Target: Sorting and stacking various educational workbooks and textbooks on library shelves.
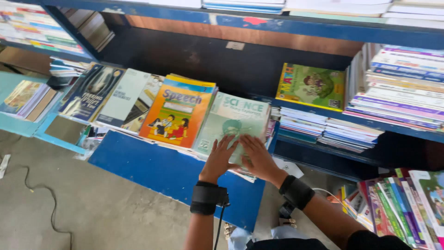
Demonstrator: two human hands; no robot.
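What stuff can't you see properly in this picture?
- Pale green book: in the head view, the left hand and right hand lie flat on its lower cover and hide it.
- Orange book: its right edge is tucked under the green one.
- Books standing at lower right: cut off by the frame's edge.
- Back of the shelf: too dark to see.
- Top stacks: cropped by the upper edge.

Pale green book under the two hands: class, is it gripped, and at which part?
Not gripped: left hand and right hand lie flat on the lower cover of the pale green book.
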